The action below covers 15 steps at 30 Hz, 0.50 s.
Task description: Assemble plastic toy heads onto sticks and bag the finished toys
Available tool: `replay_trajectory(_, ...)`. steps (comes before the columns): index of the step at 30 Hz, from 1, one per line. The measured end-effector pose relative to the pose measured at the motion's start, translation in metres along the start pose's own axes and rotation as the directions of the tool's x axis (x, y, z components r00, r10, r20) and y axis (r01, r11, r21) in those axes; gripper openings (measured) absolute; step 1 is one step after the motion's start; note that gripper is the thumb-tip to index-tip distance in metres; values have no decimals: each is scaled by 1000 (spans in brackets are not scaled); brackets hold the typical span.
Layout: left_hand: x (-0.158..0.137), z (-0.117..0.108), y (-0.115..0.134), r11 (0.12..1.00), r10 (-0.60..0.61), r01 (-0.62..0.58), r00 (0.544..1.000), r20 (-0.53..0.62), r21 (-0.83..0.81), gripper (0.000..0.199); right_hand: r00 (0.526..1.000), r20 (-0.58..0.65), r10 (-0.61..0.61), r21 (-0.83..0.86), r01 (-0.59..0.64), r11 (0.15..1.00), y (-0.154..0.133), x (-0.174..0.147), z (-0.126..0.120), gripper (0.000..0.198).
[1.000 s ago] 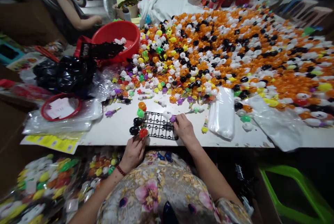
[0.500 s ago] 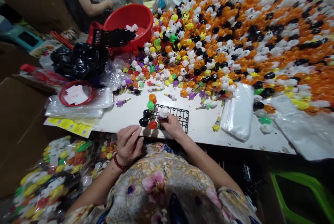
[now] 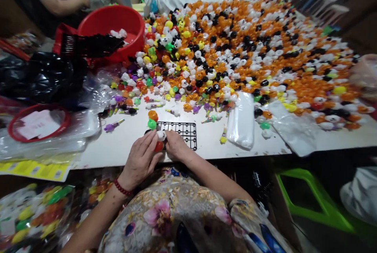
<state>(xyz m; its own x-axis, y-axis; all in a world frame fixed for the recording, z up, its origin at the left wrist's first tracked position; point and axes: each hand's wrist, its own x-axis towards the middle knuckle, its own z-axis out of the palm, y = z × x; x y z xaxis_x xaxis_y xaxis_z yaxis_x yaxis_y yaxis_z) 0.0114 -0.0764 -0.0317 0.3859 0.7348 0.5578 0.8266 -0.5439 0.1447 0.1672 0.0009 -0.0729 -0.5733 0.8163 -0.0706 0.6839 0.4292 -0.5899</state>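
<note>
A black plastic grid lies on the white table. At its left end stand a small orange figure, a green figure and a red figure. A small white figure sits between my hands. My right hand has its fingers closed at that white figure's right side. My left hand is held out flat, fingertips beside the white and red figures and thumb apart. Black figures by the left fingertips are mostly hidden.
A large heap of small colourful figures covers the back and right. Clear plastic bags lie right of the grid. To the left are a red tub, a red basket and black bags. Another person's arm shows at top left.
The white figure has moved down and left to the grid's left end with my right hand. My left hand has come up beside it. The camera view has shifted right.
</note>
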Motion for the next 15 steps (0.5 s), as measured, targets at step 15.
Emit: replay_trajectory(15, 28, -4, 9, 997, 47, -50, 998, 41, 57, 61, 813, -395, 429, -41, -482, 875, 77, -32, -78, 29)
